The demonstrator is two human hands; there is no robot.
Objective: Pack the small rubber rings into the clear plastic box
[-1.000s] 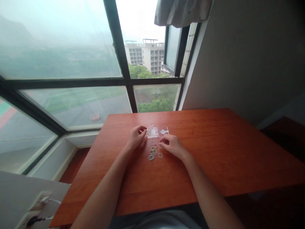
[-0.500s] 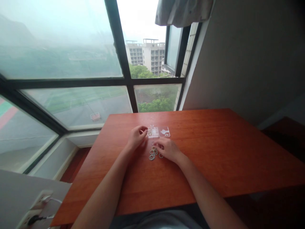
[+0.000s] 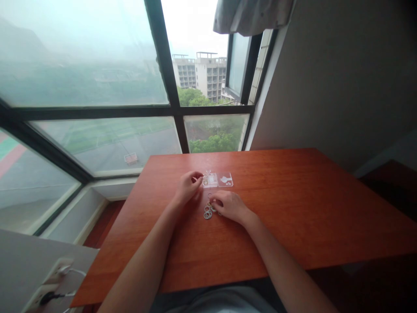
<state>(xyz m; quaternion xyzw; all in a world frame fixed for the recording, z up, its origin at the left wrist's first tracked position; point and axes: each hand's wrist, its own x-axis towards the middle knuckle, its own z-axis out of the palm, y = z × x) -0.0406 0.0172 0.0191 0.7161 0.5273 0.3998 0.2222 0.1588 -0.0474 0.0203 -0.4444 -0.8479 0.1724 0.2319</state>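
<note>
A small clear plastic box [image 3: 210, 180] lies on the table with its lid [image 3: 225, 179] folded out flat to the right. My left hand [image 3: 189, 187] is closed at the box's left edge, thumb and fingertips against it. A few rings show inside the box near those fingertips. Just in front of the box is a loose cluster of small silver and gold-toned rings [image 3: 207, 214], some overlapping. My right hand [image 3: 230, 205] bends over this cluster, thumb and finger drawn together at its upper part. Whatever is between those fingertips is too small to make out, and the hand covers some rings.
The reddish-brown wooden table [image 3: 293, 204] extends far to the right. Its back edge meets a dark-framed window [image 3: 176, 113]. A grey wall [image 3: 325, 87] rises at the right, and wall sockets with plugs [image 3: 48, 295] sit low on the left.
My right hand has shifted slightly down over the rings, covering more of those beneath it, and its fingers look more closed. My left hand stays at the box.
</note>
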